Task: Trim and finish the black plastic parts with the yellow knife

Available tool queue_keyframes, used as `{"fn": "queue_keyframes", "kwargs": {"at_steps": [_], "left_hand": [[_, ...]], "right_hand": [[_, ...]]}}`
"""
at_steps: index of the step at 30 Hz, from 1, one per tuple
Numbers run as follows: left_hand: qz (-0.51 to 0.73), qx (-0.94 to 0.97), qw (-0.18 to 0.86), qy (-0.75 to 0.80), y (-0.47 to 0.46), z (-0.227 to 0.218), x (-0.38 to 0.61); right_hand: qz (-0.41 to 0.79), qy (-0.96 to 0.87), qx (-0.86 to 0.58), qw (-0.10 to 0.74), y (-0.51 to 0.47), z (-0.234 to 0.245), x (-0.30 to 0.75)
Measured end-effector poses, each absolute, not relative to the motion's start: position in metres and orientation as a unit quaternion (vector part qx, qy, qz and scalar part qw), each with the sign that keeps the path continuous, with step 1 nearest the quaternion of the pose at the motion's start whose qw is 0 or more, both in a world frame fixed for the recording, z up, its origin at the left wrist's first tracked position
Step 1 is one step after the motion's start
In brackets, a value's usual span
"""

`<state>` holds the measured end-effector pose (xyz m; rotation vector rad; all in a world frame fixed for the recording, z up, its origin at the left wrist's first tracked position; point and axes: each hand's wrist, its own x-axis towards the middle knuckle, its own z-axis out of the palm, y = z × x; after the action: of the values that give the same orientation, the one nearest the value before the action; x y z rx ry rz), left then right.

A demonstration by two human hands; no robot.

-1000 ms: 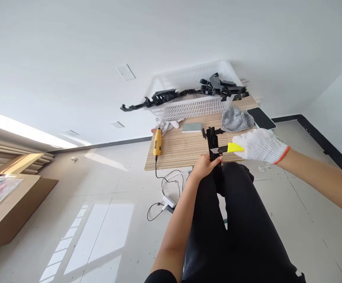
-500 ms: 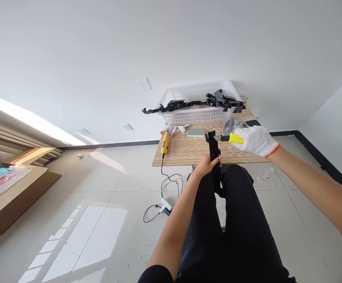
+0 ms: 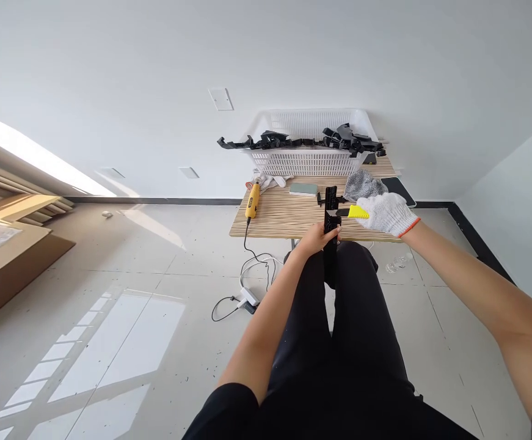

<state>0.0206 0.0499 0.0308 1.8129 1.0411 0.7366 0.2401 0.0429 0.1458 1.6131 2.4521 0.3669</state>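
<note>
My bare left hand (image 3: 317,239) grips a long black plastic part (image 3: 331,205) near its lower middle, holding it roughly upright over my lap at the table's front edge. In a white knit glove with an orange cuff, my right hand (image 3: 388,214) is closed round the yellow handle of a utility knife (image 3: 358,211). The knife's blade points left and lies against or just in front of the black part, above my left fingers; whether it touches I cannot tell. The lower end of the part drops between my thighs.
On the wooden table (image 3: 284,223) stands a white plastic basket (image 3: 309,162) with black plastic parts (image 3: 350,139) across it. A yellow corded tool (image 3: 253,200), a green-grey block (image 3: 303,189), a grey glove (image 3: 364,183) and a dark flat device (image 3: 398,189) lie there too. A power strip (image 3: 248,297) is on the floor.
The knife blade has shifted down along the black part, closer to my left fingers. The part has turned slightly in my left hand, and the whole view has tilted a little downward.
</note>
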Motion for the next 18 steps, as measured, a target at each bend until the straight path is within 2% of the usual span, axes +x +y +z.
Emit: {"fn": "queue_keyframes", "kwargs": {"at_steps": [18], "left_hand": [[0.291,0.729,0.461,0.415,0.049,0.036,0.023]], "right_hand": [[0.144,0.822,0.549,0.049,0.045,0.125,0.247]]}}
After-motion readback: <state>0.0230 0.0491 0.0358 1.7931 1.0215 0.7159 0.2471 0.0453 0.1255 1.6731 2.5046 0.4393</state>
